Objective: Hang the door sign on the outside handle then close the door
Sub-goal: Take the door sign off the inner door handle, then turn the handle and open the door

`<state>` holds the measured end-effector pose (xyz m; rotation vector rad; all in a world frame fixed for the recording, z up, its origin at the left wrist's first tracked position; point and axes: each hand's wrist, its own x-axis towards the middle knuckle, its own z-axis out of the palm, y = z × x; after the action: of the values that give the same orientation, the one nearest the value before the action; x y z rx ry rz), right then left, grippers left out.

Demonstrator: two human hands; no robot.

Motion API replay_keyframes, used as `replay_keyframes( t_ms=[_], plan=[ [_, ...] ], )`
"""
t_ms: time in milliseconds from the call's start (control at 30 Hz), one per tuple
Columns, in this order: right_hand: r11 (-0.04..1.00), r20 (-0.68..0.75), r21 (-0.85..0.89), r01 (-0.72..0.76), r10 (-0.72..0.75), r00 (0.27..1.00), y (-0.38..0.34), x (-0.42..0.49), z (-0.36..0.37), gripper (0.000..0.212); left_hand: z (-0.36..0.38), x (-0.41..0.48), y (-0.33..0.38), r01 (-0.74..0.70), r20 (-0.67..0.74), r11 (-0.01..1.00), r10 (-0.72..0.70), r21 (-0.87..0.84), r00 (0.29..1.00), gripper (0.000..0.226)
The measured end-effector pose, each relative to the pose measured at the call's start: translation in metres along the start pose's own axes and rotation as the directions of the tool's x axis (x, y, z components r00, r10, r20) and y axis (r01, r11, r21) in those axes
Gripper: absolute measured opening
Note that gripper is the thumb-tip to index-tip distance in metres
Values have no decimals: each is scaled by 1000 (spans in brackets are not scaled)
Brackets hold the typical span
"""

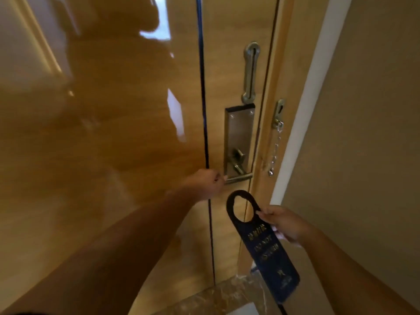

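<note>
The right hand (281,226) is nearest. Its fingers (264,213) pinch the door sign (263,244) at the edge, just under the round hole at the top. The sign hangs down in the air, tilted a little, in front of the bottom of the door (113,133). It is dark blue with gold letters. The words look like "DO NOT DISTURB", but they are blurry, so I am not sure. There is smaller writing above and a small mark near the bottom that I cannot read.

A bit farther, the left hand (209,183) is closed around the end of the inside handle (238,178). The handle sticks out from a metal lock plate (238,137). The door looks shut or nearly shut against the frame (275,110).

So the sign is not hung yet. This looks like the first step: opening the door. Next, the left hand would need to push the handle down and pull the door in. Then the sign's hole can go over the outside handle.

Farthest away, a slide rail (251,71) sits above the plate. A door chain (275,151) hangs loose on the frame.
</note>
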<state>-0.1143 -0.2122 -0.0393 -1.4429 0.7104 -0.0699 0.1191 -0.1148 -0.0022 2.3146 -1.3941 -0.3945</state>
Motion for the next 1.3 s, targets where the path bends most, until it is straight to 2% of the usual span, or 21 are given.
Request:
replay_keyframes(
  t_ms=[67, 200, 267, 367, 467, 533, 567, 600, 633, 700, 767, 833, 967, 1067, 1167, 1300],
  plan=[
    [1000, -71, 7, -9, 10, 997, 17, -23, -41, 18, 15, 22, 28, -39, 119, 996, 29, 77, 992, 51],
    [997, -187, 61, -40, 50, 981, 43, -57, -99, 23, 20, 42, 50, -20, 213, 996, 1, 85, 977, 57],
    [995, -224, 42, -96, 103, 969, 54, -64, -112, 27, 24, 44, 49, 5, 177, 998, -15, 57, 984, 58],
    [989, -223, 15, -146, 146, 964, 63, -60, -125, 23, 35, 44, 47, 45, 62, 986, -55, 163, 997, 45],
    [987, -182, -7, -159, 155, 971, 53, -47, -137, 30, 41, 43, 53, 145, -25, 970, -142, 198, 989, 46],
    [988, -140, -53, -147, 139, 980, 37, -33, -141, 25, 44, 44, 52, 202, -65, 951, -192, 235, 979, 40],
    [990, -109, -65, -127, 119, 987, 29, -28, -140, 22, 47, 40, 52, 246, -131, 933, -218, 261, 967, 34],
    [990, -47, -92, -106, 102, 994, 18, -15, -137, 21, 50, 36, 47, 319, -223, 921, -270, 224, 937, 37],
    [991, -29, -97, -88, 86, 996, 15, -12, -134, 22, 57, 35, 46, 340, -256, 926, -293, 161, 921, 43],
    [995, 12, -77, -59, 60, 998, 6, 1, -124, 24, 75, 33, 44, 315, -255, 940, -340, -134, 905, 39],
    [999, 50, -43, -18, 20, 999, 1, 14, -112, 26, 89, 33, 44, 327, -192, 841, -439, -431, 878, 39],
    [1000, 58, 1, 17, -17, 998, -5, 26, -101, 25, 96, 33, 45, 307, -211, 733, -521, -608, 827, 46],
    [980, 73, 178, 88, -102, 992, -12, 33, -83, 20, 100, 30, 48, 313, -224, 746, -521, -587, 823, 48],
    [954, 59, 281, 107, -128, 990, -16, 37, -77, 26, 101, 23, 54, 312, -241, 771, -508, -555, 827, 42],
    [952, -4, 275, 131, -136, 991, -17, 40, -73, 27, 108, 7, 60, 341, -217, 775, -514, -532, 830, 36],
    [961, -193, 182, 207, -172, 966, -15, 29, -65, 26, 123, -27, 69, 330, -185, 783, -485, -526, 855, 44]
  ],
)
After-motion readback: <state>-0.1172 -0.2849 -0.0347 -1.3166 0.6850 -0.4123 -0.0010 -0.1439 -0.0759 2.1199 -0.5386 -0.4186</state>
